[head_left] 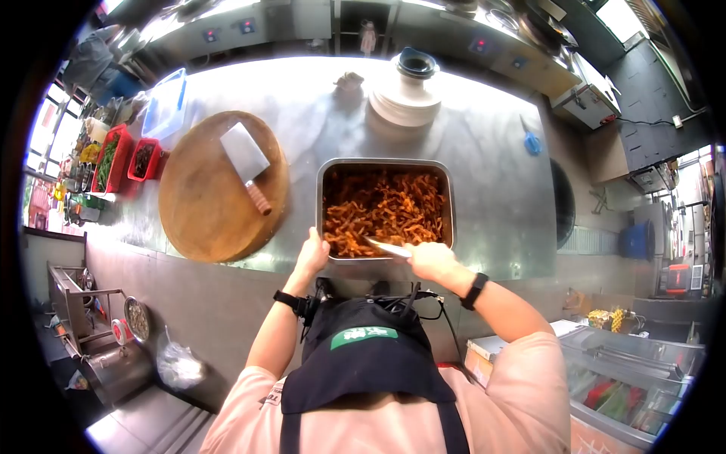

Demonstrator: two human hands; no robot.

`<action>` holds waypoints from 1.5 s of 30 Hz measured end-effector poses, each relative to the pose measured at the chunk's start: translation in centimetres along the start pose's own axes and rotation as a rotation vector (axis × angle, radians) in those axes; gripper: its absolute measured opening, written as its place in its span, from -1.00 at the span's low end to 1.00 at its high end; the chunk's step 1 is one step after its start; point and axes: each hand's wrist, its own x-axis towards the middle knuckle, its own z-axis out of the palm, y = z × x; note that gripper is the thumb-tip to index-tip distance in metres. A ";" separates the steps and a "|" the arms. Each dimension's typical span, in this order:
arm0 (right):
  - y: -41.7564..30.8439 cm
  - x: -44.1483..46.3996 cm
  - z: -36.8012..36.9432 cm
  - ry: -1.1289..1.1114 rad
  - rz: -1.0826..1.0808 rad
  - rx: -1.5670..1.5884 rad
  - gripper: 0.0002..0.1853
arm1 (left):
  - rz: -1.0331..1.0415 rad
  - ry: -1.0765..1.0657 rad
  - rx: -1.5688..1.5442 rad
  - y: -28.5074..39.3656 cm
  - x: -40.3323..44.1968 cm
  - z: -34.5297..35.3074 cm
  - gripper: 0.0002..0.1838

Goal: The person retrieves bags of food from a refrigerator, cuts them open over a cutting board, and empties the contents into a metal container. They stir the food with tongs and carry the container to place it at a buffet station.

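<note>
A deep metal tray (449, 163) stands near the front edge of the steel table, filled with reddish-brown strips of food (393, 204). My left hand (312, 253) is at the tray's front left corner, its fingers closed on the rim. In my right hand (429, 261), at the front right of the tray, is the handle of a metal spoon (389, 248). The spoon's head points left and touches the strips near the front wall.
On the left, a cleaver (245, 153) lies on a round wooden board (189, 189). Red baskets (144, 159) and a clear bin (164, 104) stand beyond it. Stacked plates (404, 106) are at the back, blue-handled scissors (532, 144) at the right.
</note>
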 end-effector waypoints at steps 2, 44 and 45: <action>2.3 -1.4 -1.1 -0.042 0.090 -0.041 -0.74 | 0.066 0.052 0.026 -2.1 0.7 1.0 -0.61; 11.7 -1.7 2.8 0.165 0.309 0.223 0.20 | -0.174 -0.300 -0.838 3.4 2.6 -2.8 -0.49; 11.6 -1.2 2.9 0.154 0.351 0.272 0.27 | -0.179 -0.350 -0.891 3.2 3.1 -2.8 -0.39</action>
